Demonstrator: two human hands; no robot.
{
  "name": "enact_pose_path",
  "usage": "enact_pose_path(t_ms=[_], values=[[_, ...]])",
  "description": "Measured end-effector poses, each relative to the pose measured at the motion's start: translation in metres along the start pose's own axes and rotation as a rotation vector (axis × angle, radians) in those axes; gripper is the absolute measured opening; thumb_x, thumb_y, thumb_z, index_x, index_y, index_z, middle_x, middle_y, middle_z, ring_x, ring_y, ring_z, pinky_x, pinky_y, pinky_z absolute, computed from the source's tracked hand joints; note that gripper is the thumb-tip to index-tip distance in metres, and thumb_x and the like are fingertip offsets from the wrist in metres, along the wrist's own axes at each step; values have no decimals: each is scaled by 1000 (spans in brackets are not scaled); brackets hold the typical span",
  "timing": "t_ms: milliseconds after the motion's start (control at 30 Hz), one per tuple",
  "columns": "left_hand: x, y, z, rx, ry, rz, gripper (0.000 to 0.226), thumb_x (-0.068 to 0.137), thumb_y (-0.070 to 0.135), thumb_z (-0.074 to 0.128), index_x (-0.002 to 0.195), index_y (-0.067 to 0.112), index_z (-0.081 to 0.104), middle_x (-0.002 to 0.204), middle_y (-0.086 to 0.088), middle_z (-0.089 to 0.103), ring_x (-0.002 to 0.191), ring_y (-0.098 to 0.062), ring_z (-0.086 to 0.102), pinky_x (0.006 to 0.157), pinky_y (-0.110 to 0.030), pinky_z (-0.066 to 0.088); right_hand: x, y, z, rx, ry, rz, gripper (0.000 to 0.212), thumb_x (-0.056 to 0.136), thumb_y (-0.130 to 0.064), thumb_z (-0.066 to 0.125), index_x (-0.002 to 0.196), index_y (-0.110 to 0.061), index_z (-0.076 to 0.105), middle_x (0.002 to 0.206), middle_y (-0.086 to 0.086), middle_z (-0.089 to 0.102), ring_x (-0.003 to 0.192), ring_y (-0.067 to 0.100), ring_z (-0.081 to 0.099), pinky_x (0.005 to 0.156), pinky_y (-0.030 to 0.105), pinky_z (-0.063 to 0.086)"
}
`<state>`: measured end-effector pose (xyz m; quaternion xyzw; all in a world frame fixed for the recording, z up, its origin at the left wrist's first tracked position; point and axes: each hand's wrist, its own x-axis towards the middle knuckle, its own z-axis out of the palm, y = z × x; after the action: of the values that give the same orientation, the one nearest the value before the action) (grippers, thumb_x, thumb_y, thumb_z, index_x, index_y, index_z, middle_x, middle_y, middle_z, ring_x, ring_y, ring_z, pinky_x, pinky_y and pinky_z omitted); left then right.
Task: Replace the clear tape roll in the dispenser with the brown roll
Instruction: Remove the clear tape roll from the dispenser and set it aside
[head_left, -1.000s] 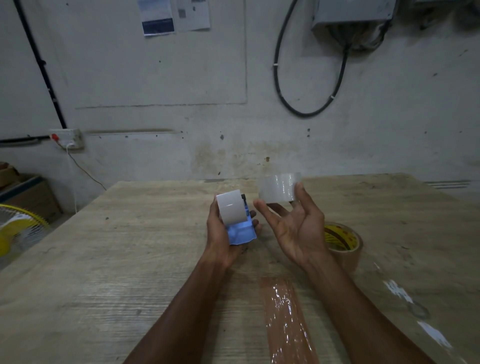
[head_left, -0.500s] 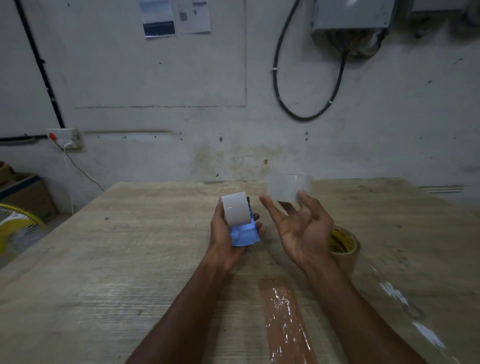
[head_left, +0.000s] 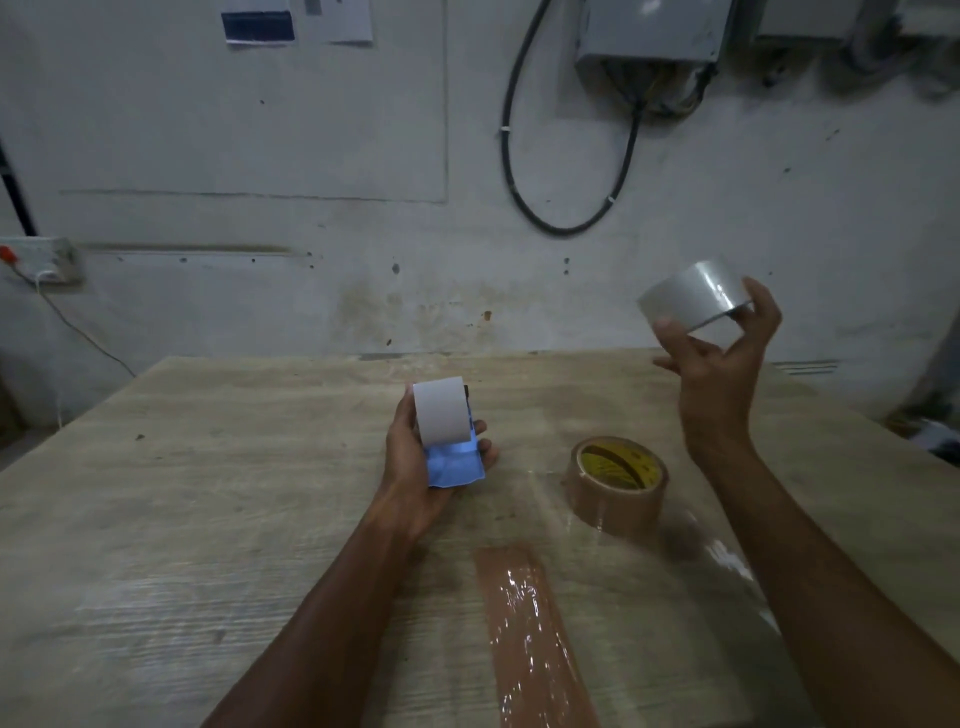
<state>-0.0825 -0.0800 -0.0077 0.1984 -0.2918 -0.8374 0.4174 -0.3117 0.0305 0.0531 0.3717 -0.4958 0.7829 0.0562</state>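
Note:
My left hand (head_left: 415, 467) grips the blue tape dispenser (head_left: 453, 462) above the middle of the table; its pale grey drum (head_left: 441, 410) stands bare at the top. My right hand (head_left: 722, 374) is raised high at the right, fingers pinched on the clear tape roll (head_left: 693, 296), which is off the dispenser and tilted. The brown tape roll (head_left: 615, 486), with a yellow core, lies flat on the table between my two forearms, untouched.
The wooden table (head_left: 208, 519) carries a strip of brown tape (head_left: 535, 634) stuck near the front edge and shiny clear tape streaks (head_left: 727, 561) at the right. A wall with a cable loop (head_left: 566, 223) and a socket (head_left: 41, 260) stands behind.
My right hand has swung up and to the right with the clear roll, away from the dispenser. The brown roll is uncovered. My left hand has kept the dispenser in place.

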Motion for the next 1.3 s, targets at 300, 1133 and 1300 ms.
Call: enact_pose_path(t_ms=[300,1133,1300], values=[[2,-10,4,45,13,-94,63,101,55,37,91,6,77,106,-23,60,83,-32,62,65,-46,61,-2,66,-57,-280,44,15,83,70,-37,85,139,-35,38,142,4,37,117,31,59,78,51,60],[-3,-14,8,-69,-74,-148,151,10,24,101,147,13,41,153,-17,42,140,-31,41,94,-53,38,1,80,-66,-793,-66,75,87,68,-36,78,141,-12,37,142,12,40,129,32,42,102,40,42],[-7,-15,11,-15,-35,-171,97,56,32,88,141,9,47,143,-20,54,115,-32,62,83,-55,46,2,82,-67,-826,-73,151,93,68,-39,80,144,-6,38,144,16,42,133,34,37,109,41,37]])
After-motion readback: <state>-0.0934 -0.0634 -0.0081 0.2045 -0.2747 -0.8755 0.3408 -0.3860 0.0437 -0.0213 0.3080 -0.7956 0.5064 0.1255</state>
